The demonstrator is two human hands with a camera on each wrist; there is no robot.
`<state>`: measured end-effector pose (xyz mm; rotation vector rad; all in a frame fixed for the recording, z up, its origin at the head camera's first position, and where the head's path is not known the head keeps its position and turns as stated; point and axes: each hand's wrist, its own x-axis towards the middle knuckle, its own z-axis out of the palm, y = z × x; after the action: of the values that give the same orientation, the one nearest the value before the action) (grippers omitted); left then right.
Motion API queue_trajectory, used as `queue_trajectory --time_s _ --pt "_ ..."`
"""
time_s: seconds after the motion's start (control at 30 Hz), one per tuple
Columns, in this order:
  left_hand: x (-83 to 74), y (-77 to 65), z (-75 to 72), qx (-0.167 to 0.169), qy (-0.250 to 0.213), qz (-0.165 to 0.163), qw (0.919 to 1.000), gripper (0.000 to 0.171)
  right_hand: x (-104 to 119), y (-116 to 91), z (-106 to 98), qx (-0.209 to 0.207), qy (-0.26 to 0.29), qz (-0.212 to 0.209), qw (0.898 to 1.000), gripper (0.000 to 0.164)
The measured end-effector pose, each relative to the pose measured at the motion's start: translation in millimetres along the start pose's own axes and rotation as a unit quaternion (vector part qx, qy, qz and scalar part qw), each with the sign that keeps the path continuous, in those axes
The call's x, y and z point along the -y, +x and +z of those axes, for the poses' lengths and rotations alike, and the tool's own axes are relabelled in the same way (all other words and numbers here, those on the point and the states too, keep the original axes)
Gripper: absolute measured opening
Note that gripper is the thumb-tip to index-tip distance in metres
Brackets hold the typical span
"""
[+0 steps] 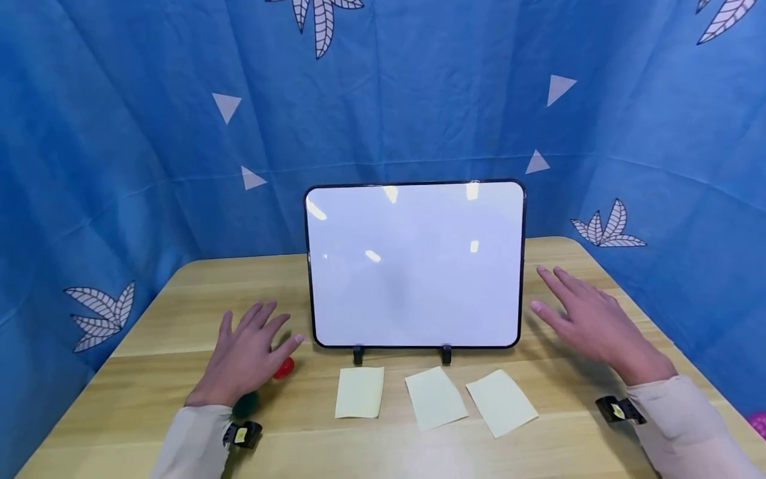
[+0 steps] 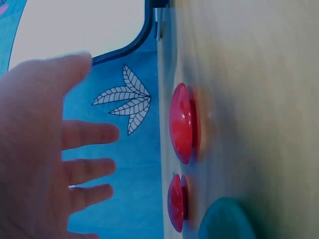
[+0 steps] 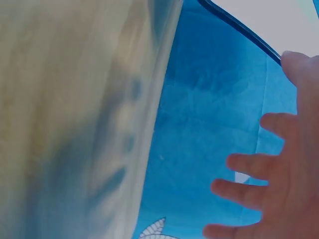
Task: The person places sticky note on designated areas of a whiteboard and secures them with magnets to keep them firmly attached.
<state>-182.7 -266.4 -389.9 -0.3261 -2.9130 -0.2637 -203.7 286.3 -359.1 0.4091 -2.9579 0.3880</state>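
My left hand [image 1: 244,356] hovers over the left part of the table with fingers spread, holding nothing. Below it lie round red pieces [image 2: 182,124] and a round green piece [image 2: 227,221], mostly covered by the hand in the head view. To the right of the whiteboard, my right hand [image 1: 592,324] is held above the table, its fingers extended and nothing in them. The whiteboard [image 1: 419,286] stands upright on two black feet [image 1: 446,354]. In front of it lie three pale yellow paper notes [image 1: 360,392], the middle and right ones turned at an angle.
The wooden table [image 1: 287,446] has rounded far corners. A blue patterned curtain [image 1: 149,120] hangs behind it and along both sides. Each wrist wears a black band with a small device [image 1: 244,435]. Something pink [image 1: 759,422] shows at the far right edge.
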Motion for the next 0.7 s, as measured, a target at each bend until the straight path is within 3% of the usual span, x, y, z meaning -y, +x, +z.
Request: queue_trajectory --time_s 0.27,0.7 --pt "-1.4 -3.7 -1.8 -0.043 -0.003 0.019 0.9989 0.042 -2.9 -2.4 7.5 -0.018 0.044 -0.004 0.999 0.066" --pt "-2.6 -6.6 -3.0 -0.048 -0.018 0.020 0.9985 0.031 -1.9 -7.6 10.7 -0.066 0.063 -0.014 0.996 0.049"
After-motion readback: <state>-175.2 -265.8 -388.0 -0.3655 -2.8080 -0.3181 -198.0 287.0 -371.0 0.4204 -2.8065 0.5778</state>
